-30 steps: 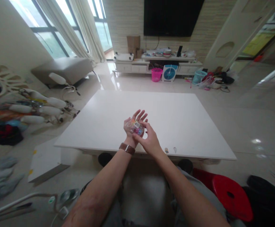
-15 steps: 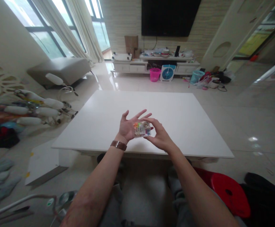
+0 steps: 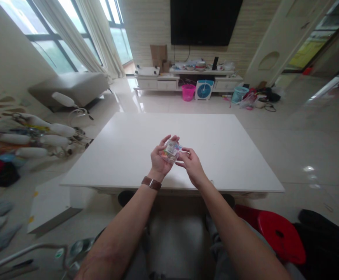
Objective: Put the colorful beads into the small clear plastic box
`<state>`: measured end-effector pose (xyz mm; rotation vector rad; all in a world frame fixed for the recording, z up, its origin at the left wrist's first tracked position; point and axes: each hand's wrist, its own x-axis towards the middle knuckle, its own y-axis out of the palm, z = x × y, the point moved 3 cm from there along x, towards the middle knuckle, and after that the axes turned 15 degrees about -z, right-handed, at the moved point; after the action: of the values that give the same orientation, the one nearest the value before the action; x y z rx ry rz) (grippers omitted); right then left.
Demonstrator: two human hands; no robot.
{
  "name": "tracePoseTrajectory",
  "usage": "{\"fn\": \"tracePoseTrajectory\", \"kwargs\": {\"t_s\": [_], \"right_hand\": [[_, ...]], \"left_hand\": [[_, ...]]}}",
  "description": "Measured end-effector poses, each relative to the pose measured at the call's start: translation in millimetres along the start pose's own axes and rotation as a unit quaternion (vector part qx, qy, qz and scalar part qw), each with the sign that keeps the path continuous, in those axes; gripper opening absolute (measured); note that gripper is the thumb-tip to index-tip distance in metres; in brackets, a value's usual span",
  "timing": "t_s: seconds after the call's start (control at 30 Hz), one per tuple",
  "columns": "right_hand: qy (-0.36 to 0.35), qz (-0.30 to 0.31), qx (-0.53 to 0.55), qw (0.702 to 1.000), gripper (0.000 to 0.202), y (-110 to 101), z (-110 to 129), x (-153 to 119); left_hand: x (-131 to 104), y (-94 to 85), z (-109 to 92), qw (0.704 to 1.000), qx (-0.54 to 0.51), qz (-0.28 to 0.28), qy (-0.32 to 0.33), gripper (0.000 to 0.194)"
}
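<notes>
A small clear plastic box (image 3: 172,151) with colourful little pieces inside is held over the white table (image 3: 140,130). What the pieces are is too small to tell. My left hand (image 3: 160,162) cradles it from the left, thumb against its near left side and fingers behind. At its right edge, the fingers and thumb of my right hand (image 3: 191,163) close on the corner. The box lies tilted between both hands. A brown-strapped watch (image 3: 151,183) is on my left wrist.
Beyond the table stand a low white cabinet (image 3: 149,83), a pink basket (image 3: 188,93) and a blue fan (image 3: 204,90). A red stool (image 3: 282,235) is at the lower right. White lamp arms (image 3: 61,129) and a pile of things lie left.
The box has turned and tilted. My left hand has gone from a flat open palm under it to fingers and thumb around it, while my right hand has shifted to its right corner.
</notes>
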<state>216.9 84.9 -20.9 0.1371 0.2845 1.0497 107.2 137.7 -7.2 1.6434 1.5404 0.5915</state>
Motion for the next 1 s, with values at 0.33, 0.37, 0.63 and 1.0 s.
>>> {"fn": "tracePoseTrajectory", "kwargs": {"t_s": [0.33, 0.37, 0.63, 1.0], "right_hand": [[-0.097, -0.090, 0.044, 0.990, 0.046, -15.2, 10.0, 19.2], [-0.099, -0.091, 0.043, 0.990, 0.046, -16.0, 9.9, 20.2], [-0.116, -0.078, 0.031, 0.990, 0.048, -11.9, 7.6, 21.3], [-0.126, -0.082, 0.010, 0.989, 0.047, -12.0, 7.7, 20.9]], "left_hand": [[10.4, -7.7, 4.7, 0.987, 0.159, -0.011, -0.021, 0.029], [10.6, -8.9, 5.3, 0.983, 0.179, -0.015, -0.024, 0.030], [7.9, -7.6, 9.7, 0.978, 0.203, -0.017, -0.040, 0.041], [8.9, -12.9, -1.3, 0.975, 0.210, -0.010, -0.067, 0.039]]}}
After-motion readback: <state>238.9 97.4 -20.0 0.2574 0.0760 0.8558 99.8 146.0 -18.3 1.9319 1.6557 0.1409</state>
